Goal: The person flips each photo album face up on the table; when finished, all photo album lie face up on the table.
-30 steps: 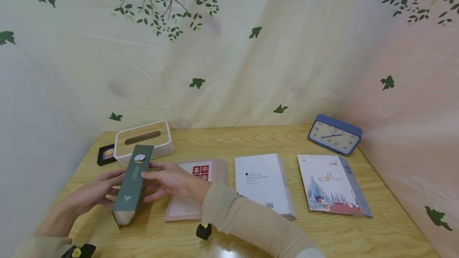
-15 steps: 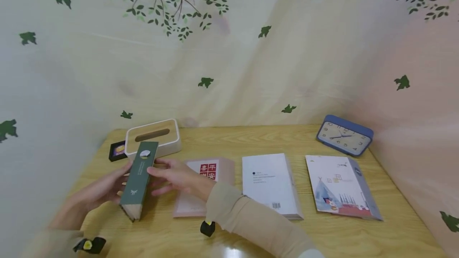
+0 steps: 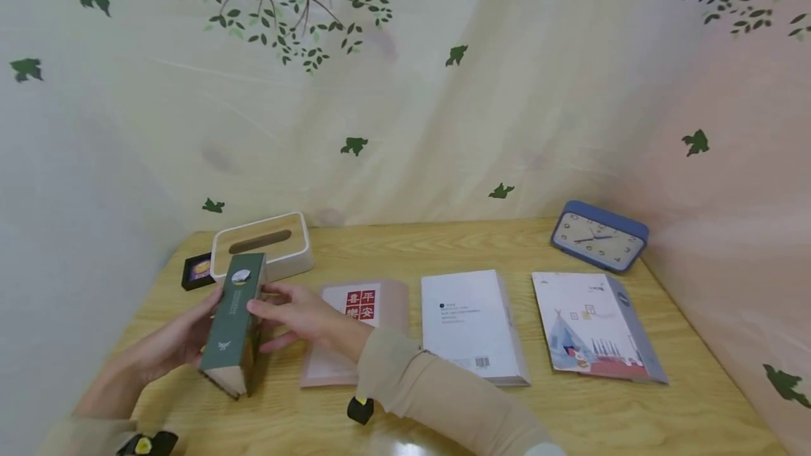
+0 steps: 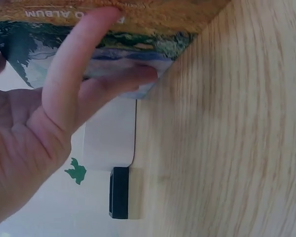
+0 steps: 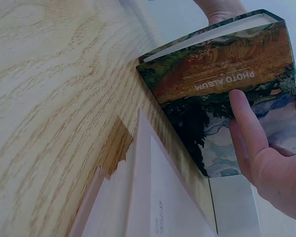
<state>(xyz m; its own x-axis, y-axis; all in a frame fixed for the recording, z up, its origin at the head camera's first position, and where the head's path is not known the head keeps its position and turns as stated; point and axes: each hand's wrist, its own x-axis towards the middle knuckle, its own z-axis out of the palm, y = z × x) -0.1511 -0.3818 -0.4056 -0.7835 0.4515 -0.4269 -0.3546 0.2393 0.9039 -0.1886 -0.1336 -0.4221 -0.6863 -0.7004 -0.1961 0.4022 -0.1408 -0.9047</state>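
Observation:
A thick photo album (image 3: pixel 231 322) stands on edge on the table at the left in the head view, its dark green spine up. A painted landscape and the words PHOTO ALBUM cover its side (image 5: pixel 227 94). My left hand (image 3: pixel 171 343) lies against the left cover, its fingers (image 4: pixel 69 74) stretched across the painting in the left wrist view. My right hand (image 3: pixel 304 315) is at the other cover, thumb at the spine's edge and nearly straight fingers on the picture in the right wrist view. The album is between both hands.
Behind the album sit a wood-topped tissue box (image 3: pixel 288 248) and a small black frame (image 3: pixel 198 271). Rightward lie a pink book (image 3: pixel 393 308), a white book (image 3: pixel 465 322) and an illustrated book (image 3: pixel 586 329). A blue clock (image 3: pixel 598 234) stands at the back right.
The head view has shifted slightly back and forth. The album's far end has swung a little left, and both hands stay at its covers.

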